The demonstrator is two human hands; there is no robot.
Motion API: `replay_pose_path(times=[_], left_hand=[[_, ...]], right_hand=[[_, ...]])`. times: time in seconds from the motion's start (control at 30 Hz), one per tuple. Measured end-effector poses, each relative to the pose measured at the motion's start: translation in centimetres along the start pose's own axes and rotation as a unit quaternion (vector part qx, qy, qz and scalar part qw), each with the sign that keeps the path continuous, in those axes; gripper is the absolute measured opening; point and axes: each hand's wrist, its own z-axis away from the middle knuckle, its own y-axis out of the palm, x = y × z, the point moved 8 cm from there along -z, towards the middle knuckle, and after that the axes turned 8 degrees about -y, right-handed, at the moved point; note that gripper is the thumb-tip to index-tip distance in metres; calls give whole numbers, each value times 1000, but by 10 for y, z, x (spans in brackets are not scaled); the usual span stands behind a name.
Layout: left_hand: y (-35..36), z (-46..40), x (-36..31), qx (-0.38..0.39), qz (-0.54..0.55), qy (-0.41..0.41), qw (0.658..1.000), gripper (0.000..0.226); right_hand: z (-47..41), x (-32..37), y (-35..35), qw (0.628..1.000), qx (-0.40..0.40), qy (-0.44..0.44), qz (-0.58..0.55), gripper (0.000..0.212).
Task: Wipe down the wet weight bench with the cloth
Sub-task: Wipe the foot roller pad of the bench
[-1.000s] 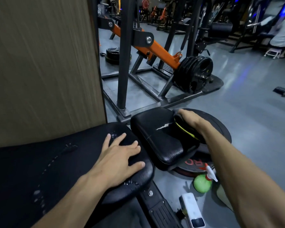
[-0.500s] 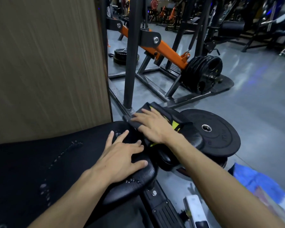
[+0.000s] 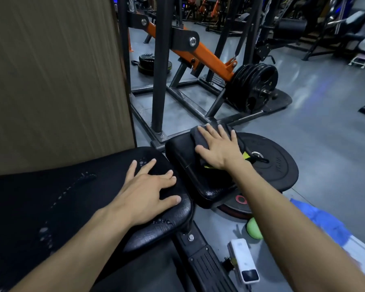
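Note:
The black weight bench has a long pad (image 3: 51, 203) at the left with water drops on it, and a smaller seat pad (image 3: 181, 152) beyond its end. My left hand (image 3: 150, 190) rests flat with spread fingers on the end of the long pad. My right hand (image 3: 217, 146) presses a dark grey cloth (image 3: 198, 138) with a yellow-green edge flat onto the far right part of the seat pad, fingers straight.
A black weight plate (image 3: 278, 163) lies on the floor under the seat pad's right side. A green spray bottle (image 3: 253, 229), a white device (image 3: 242, 262) and a blue cloth (image 3: 325, 224) lie lower right. A wooden panel (image 3: 51, 81) stands left, an orange-armed machine (image 3: 200, 51) behind.
My right hand has swept the cloth across the seat pad, from its right edge to its near left and now out to the far right. My left hand has stayed put.

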Motion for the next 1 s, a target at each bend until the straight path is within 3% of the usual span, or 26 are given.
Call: replay_pose_path(times=[0.27, 0.37, 0.47, 0.57, 0.67, 0.87, 1.0], left_hand=[[-3, 3, -10, 7, -47, -11, 999, 61], [-5, 7, -20, 14, -71, -15, 997, 55], [-7, 13, -17, 22, -62, -22, 998, 50], [-14, 27, -8, -28, -52, -18, 998, 45], [-24, 44, 0, -78, -41, -1, 996, 44], [-33, 93, 31, -145, -42, 12, 988, 42], [-37, 135, 52, -153, -45, -8, 987, 41]], right_hand=[[139, 47, 11, 989, -149, -1, -21, 79], [139, 34, 12, 990, -133, -7, -36, 81], [102, -4, 0, 993, -89, 41, -67, 86], [83, -33, -2, 984, -87, 117, -106, 95], [80, -36, -2, 984, -82, 123, -97, 103], [84, -33, -15, 979, -115, 97, -141, 77], [98, -3, -13, 981, -109, 68, -148, 74]])
